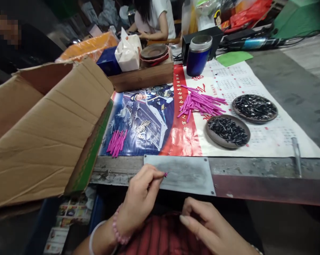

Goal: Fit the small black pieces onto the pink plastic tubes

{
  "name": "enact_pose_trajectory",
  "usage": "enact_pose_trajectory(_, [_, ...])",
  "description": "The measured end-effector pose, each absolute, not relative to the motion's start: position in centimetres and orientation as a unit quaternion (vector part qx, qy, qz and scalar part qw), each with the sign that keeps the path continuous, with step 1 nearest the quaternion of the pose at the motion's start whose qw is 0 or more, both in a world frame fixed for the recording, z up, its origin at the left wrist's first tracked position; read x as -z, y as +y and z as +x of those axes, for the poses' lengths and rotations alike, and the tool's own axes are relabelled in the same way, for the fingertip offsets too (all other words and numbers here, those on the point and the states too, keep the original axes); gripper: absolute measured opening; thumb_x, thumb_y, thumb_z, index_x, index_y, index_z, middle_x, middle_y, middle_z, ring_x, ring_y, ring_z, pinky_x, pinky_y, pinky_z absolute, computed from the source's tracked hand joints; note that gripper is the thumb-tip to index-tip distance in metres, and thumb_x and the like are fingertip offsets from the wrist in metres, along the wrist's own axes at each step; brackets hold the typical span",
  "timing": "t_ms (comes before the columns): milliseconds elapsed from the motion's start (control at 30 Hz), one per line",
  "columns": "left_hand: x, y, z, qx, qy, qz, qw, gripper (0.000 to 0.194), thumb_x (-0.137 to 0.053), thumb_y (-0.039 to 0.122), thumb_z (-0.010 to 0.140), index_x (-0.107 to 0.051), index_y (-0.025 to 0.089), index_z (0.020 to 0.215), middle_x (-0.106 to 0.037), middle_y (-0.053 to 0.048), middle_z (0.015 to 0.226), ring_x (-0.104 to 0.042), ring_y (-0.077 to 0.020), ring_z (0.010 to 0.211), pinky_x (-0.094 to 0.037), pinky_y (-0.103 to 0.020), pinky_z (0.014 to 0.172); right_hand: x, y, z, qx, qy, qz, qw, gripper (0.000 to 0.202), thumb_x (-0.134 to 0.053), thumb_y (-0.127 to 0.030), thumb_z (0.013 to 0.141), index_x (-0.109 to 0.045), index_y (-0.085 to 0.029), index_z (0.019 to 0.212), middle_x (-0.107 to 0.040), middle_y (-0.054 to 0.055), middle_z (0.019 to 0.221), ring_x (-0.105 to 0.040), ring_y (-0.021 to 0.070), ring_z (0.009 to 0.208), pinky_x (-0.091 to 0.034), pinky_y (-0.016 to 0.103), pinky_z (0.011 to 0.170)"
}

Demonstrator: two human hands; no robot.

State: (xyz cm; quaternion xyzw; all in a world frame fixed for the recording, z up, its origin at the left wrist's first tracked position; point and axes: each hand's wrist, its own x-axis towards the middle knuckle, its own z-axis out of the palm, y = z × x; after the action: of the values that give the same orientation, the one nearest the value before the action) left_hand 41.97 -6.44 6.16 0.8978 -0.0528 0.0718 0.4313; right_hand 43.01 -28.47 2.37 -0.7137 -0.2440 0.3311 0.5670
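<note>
Over a grey metal plate [186, 175] at the table's front edge, my left hand [145, 191] pinches a small magenta piece [165, 174] between thumb and forefinger; most of the piece is hidden. My right hand [207, 221] hovers in front of the plate, its fingers curled and thumb near them; whether it holds anything does not show. Beyond lie a large pile of magenta sticks [199, 102], a smaller magenta bunch [117, 142] and small silvery parts [143, 129]. Two round dishes [215, 141] [274, 119] hold dark slender pieces.
An open cardboard box [43, 131] stands at the left. Behind are a wooden box [144, 78], tissues [128, 51] and a blue cup [198, 58]. A metal tool [296, 156] lies at the right front edge. Another person [160, 21] sits across the table.
</note>
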Motion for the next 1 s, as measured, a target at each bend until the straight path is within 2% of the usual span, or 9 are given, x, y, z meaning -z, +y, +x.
enact_pose_trajectory(67, [-6.5,-6.8,40.8,-0.107,-0.054,0.899,0.421,0.015,-0.053,0.005,0.096,-0.062,0.017,0.094,-0.06,-0.003,0.086,-0.061,-0.0125,0.08,-0.05,-0.021,0.072,-2.7,-28.4,43.2,-0.32,-0.219,-0.707,0.591,0.03,-0.048,-0.043,0.102,-0.055,-0.021,0.083,-0.059,-0.001,0.077,-0.054,0.0123,0.07,-0.044,0.022,0.065])
enact_pose_trajectory(167, [-6.7,-7.7,39.4,-0.171,-0.085,0.918,0.348,0.016,-0.055,0.001,0.093,-0.059,0.016,0.091,-0.059,-0.003,0.085,-0.059,-0.0116,0.073,-0.049,-0.021,0.067,-3.3,-27.6,43.6,-0.283,-0.194,-0.696,0.631,0.023,-0.05,-0.041,0.102,-0.059,-0.022,0.092,-0.06,-0.001,0.079,-0.057,0.0117,0.069,-0.048,0.021,0.065])
enact_pose_trajectory(267, [-6.6,-8.4,38.4,-0.206,-0.112,0.933,0.272,0.016,-0.053,0.003,0.095,-0.059,0.016,0.088,-0.06,-0.003,0.08,-0.055,-0.0125,0.067,-0.046,-0.023,0.061,-4.0,-26.7,44.1,-0.244,-0.168,-0.682,0.669,0.021,-0.052,-0.041,0.101,-0.062,-0.023,0.097,-0.063,-0.001,0.082,-0.062,0.0114,0.069,-0.051,0.019,0.063])
enact_pose_trajectory(367, [-6.6,-8.6,37.8,-0.221,-0.136,0.934,0.245,0.017,-0.051,0.007,0.097,-0.06,0.016,0.087,-0.063,-0.003,0.077,-0.054,-0.0143,0.066,-0.045,-0.026,0.06,-4.3,-26.1,44.4,-0.229,-0.163,-0.671,0.686,0.019,-0.055,-0.04,0.1,-0.063,-0.023,0.097,-0.065,0.0,0.085,-0.066,0.012,0.074,-0.053,0.019,0.067])
enact_pose_trajectory(567, [-7.1,-8.4,37.7,-0.237,-0.184,0.929,0.216,0.021,-0.047,0.005,0.097,-0.063,0.013,0.086,-0.066,-0.007,0.073,-0.053,-0.0166,0.062,-0.045,-0.029,0.056,-4.5,-25.3,44.5,-0.196,-0.183,-0.693,0.669,0.026,-0.056,-0.037,0.099,-0.061,-0.02,0.079,-0.06,0.0,0.071,-0.058,0.012,0.064,-0.049,0.02,0.06])
enact_pose_trajectory(1000, [-6.8,-9.0,37.7,-0.226,-0.179,0.93,0.226,0.017,-0.053,0.001,0.092,-0.064,0.01,0.082,-0.067,-0.011,0.072,-0.052,-0.0181,0.063,-0.046,-0.029,0.055,-4.0,-25.3,44.2,-0.136,-0.235,-0.75,0.603,0.023,-0.051,-0.027,0.1,-0.051,-0.021,0.077,-0.055,0.0,0.07,-0.053,0.0127,0.061,-0.045,0.024,0.059])
